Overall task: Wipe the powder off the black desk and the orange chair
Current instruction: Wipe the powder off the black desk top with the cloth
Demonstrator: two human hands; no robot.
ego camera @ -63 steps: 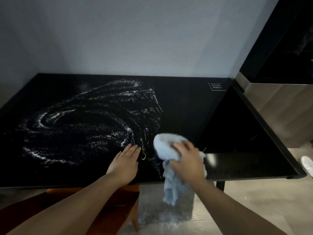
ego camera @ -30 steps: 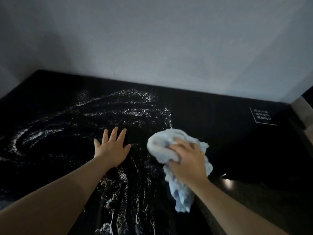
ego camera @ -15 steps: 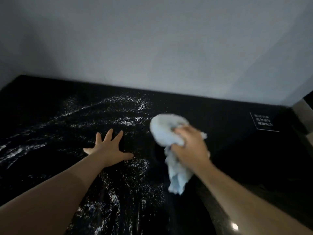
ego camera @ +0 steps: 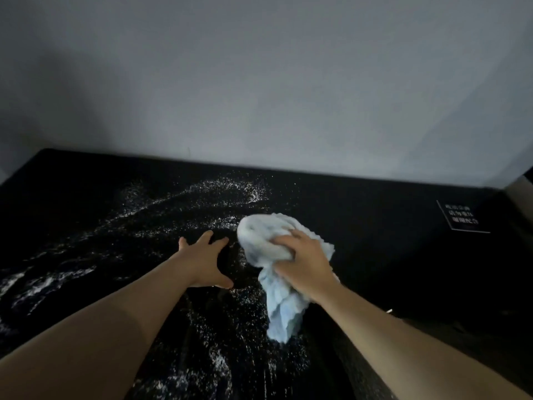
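Note:
The black desk (ego camera: 389, 241) fills the lower half of the view. White powder (ego camera: 202, 194) lies scattered over its left and middle parts in streaks and swirls. My right hand (ego camera: 305, 264) grips a bunched pale blue cloth (ego camera: 261, 235) and holds it down on the desk near the middle; a tail of the cloth hangs back toward me. My left hand (ego camera: 206, 259) rests flat on the desk just left of the cloth, fingers spread. The orange chair is out of view.
A grey wall (ego camera: 259, 82) rises straight behind the desk's far edge. A small white-printed label (ego camera: 463, 216) sits on the desk at the far right. A pale surface edge (ego camera: 522, 194) shows at the right border.
Both hands have reached farther across the desk toward the wall. The cloth has slid forward over the powder, and my view has moved in closer, so the chair has dropped out of sight.

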